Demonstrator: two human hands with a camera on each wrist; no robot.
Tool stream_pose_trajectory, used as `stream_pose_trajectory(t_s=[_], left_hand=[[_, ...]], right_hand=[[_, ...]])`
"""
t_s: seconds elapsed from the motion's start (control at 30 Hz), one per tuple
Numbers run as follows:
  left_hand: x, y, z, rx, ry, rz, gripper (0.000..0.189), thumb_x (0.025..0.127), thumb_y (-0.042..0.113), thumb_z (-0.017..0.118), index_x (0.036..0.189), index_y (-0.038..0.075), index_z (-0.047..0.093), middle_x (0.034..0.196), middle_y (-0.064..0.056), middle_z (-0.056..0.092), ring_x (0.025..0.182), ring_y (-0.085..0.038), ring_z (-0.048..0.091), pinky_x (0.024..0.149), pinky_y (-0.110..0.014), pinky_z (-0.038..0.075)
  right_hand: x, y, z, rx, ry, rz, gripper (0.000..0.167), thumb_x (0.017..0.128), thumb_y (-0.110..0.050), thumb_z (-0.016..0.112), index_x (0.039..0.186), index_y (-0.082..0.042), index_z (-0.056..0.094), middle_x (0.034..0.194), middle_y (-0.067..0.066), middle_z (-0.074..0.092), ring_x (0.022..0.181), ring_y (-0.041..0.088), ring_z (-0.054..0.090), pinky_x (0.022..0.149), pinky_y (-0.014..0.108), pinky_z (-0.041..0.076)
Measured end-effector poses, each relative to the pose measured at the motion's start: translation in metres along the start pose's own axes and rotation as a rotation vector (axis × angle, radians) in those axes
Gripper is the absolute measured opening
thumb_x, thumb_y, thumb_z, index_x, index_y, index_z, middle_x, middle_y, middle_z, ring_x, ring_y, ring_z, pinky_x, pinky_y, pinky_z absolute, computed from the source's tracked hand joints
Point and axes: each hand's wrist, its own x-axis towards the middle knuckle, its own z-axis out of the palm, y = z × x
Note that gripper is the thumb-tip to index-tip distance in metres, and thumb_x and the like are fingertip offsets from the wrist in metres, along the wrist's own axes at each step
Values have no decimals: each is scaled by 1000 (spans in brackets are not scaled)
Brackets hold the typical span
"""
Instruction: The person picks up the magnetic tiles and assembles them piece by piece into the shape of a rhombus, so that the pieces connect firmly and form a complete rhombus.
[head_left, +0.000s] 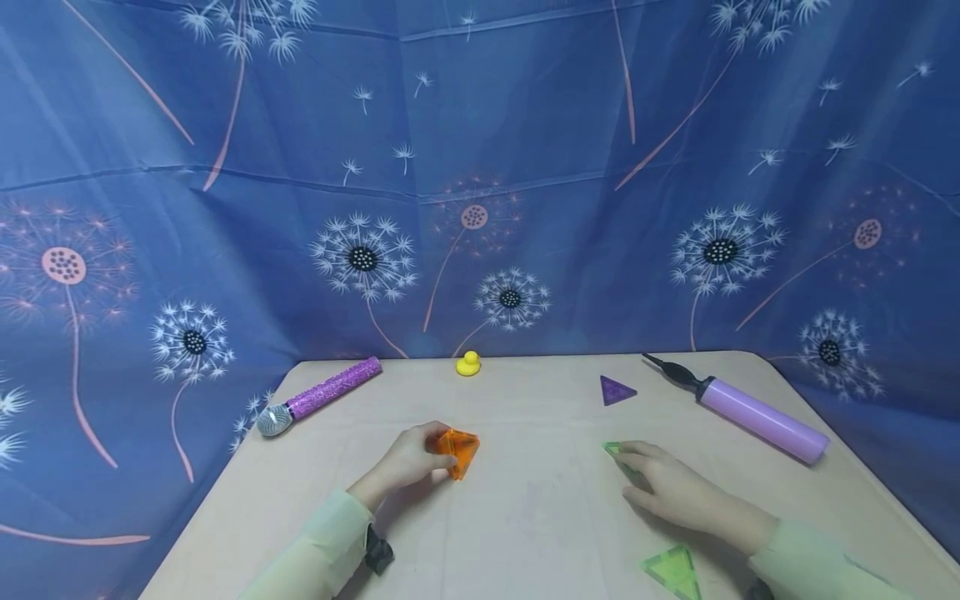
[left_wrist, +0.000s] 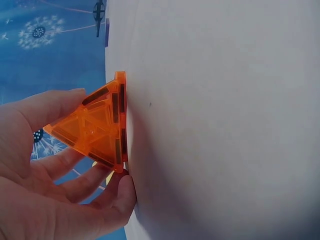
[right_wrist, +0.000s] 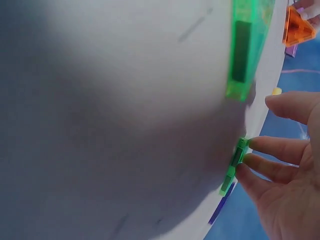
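My left hand [head_left: 408,457] grips an orange pyramid of translucent triangular magnetic tiles [head_left: 465,450], with thumb and fingers on either side. In the left wrist view the pyramid [left_wrist: 92,127] has its base against the table or just over it; which, I cannot tell. My right hand [head_left: 671,483] has its fingertips on a green triangular magnetic tile [right_wrist: 235,167] lying flat. Its thumb stands apart from that tile, and the fingers partly cover it in the head view. Nearer the body, beside the right wrist, lies a second green triangular tile [head_left: 675,572].
A purple triangular tile [head_left: 617,390] lies beyond the right hand. A purple pump [head_left: 761,419] with a black nozzle is at the right, a glittery purple microphone [head_left: 333,390] at the left. The yellow rubber duck [head_left: 468,364] sits by the far edge, before a blue dandelion-print cloth [head_left: 525,167].
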Motion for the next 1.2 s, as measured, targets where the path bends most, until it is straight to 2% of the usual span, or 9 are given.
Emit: stream_pose_trajectory(t_s=[0.17, 0.3, 0.6, 0.8, 1.07, 1.2], left_hand=[[-1, 1, -1, 10, -8, 11, 50, 80, 13, 85, 125, 5, 67, 125, -14, 66, 120, -37, 58, 107, -60, 41], [-3, 3, -2, 17, -17, 14, 53, 79, 11, 85, 127, 3, 66, 124, -15, 66, 116, -36, 59, 105, -59, 43], [-4, 6, -2, 12, -15, 4, 51, 79, 10, 84, 126, 3, 66, 123, -16, 67, 116, -37, 59, 104, -59, 43], [-3, 5, -2, 1, -22, -3, 52, 80, 10, 84, 128, 3, 65, 125, -16, 66, 118, -37, 58, 105, -59, 43], [-4, 5, -2, -12, -23, -18, 54, 79, 10, 85, 129, 3, 65, 126, -14, 65, 116, -34, 59, 105, -58, 44], [-6, 4, -2, 8, 3, -21, 58, 78, 11, 87, 130, 1, 62, 127, -16, 65, 116, -36, 59, 104, -56, 45]], right_hand=[[12, -10, 3, 43, -50, -4, 49, 90, -19, 75, 128, 10, 62, 135, 32, 55, 125, 49, 53, 105, 61, 41], [23, -22, 6, 56, -86, -1, 52, 90, -19, 74, 130, 12, 60, 137, 34, 52, 128, 51, 50, 107, 61, 39], [44, -53, 16, 54, -108, -59, 58, 88, -19, 76, 130, 15, 58, 137, 38, 49, 128, 52, 49, 107, 60, 40], [56, -66, 24, 60, -130, -69, 58, 89, -17, 74, 132, 17, 56, 139, 37, 48, 131, 51, 46, 109, 59, 39], [61, -74, 27, 84, -169, -27, 60, 90, -17, 74, 135, 17, 53, 144, 37, 44, 135, 51, 43, 110, 58, 38], [63, -72, 27, 85, -173, -22, 60, 90, -18, 74, 135, 15, 54, 145, 36, 44, 135, 50, 43, 110, 58, 38]])
